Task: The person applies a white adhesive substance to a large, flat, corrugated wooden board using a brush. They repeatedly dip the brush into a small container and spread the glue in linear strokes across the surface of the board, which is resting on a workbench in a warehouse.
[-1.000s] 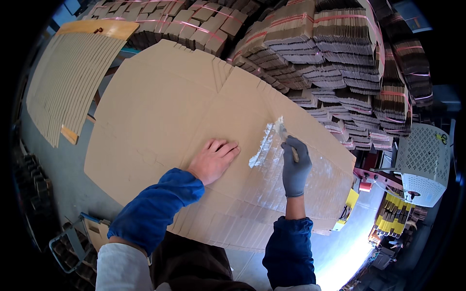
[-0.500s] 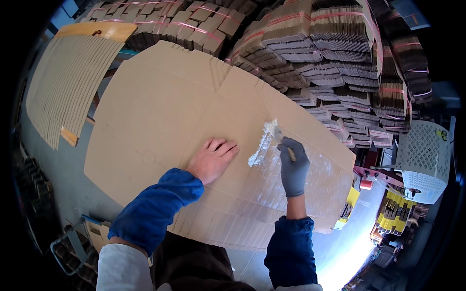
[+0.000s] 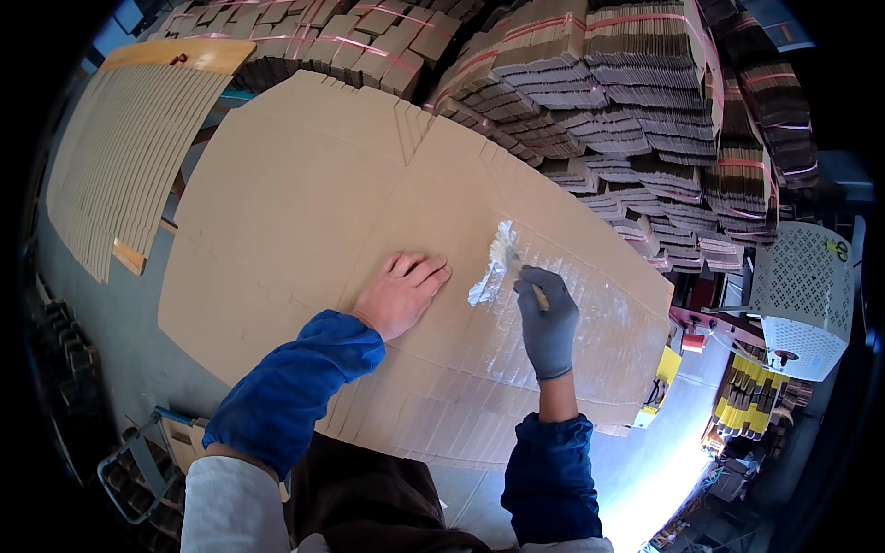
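A large tan cardboard sheet (image 3: 286,203) lies spread in front of me, with cut slots along its far edge. My bare left hand (image 3: 403,293) rests flat on its middle, fingers stretched out. In a grey glove, my right hand (image 3: 548,321) is closed round the handle of a brush (image 3: 513,260). The bristles touch the sheet at a thick patch of whitish paste (image 3: 489,286). Thinner, streaky white smears (image 3: 576,318) cover the cardboard to the right of that patch and under the gloved hand.
Bundled cardboard stacks (image 3: 636,83) with pink straps stand behind the sheet. On the left, overlapping cardboard strips (image 3: 129,147) lie on a wooden board. A perforated pale metal housing (image 3: 802,295) is at the right, beside yellow-and-brown bundles (image 3: 749,396). A metal-framed cart (image 3: 138,470) stands lower left.
My right hand and the brush have moved a little to the left, and the thick paste patch has shifted left with the bristles. My left hand stays in place.
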A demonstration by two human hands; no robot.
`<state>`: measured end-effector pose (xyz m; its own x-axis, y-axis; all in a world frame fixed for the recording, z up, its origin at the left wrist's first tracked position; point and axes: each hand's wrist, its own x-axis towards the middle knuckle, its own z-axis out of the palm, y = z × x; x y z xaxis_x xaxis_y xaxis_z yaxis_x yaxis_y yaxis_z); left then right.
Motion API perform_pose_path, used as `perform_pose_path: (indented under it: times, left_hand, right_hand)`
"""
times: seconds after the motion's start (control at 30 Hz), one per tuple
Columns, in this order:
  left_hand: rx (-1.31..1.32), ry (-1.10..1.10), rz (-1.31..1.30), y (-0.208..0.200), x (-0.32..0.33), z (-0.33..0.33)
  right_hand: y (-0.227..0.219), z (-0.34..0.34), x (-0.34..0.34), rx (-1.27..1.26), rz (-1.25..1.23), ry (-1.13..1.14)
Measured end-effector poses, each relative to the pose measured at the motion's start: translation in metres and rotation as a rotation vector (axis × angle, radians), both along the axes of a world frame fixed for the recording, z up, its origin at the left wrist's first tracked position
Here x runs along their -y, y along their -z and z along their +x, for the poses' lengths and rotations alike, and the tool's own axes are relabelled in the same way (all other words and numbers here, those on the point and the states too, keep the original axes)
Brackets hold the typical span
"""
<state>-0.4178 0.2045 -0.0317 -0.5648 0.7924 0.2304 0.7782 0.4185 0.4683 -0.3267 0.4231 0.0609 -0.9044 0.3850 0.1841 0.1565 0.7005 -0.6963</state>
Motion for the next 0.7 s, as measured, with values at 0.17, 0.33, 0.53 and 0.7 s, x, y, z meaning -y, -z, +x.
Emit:
perform_pose_path:
  times: [0.17, 0.33, 0.53, 0.7]
  left_hand:
    - [0.000, -0.009, 0.004, 0.002, 0.001, 0.000]
    - [0.009, -0.006, -0.001, 0.002, 0.002, 0.000]
    - [0.035, -0.002, -0.039, -0.003, 0.002, 0.001]
    - [0.011, -0.009, -0.035, 0.001, 0.002, 0.002]
  right_hand:
    - [-0.005, 0.006, 0.005, 0.020, -0.153, 0.045]
    - [-0.008, 0.016, 0.000, 0.056, -0.121, 0.093]
    - [-0.009, 0.019, 0.009, 0.073, -0.108, 0.001]
    - [-0.011, 0.026, 0.014, 0.083, -0.154, 0.018]
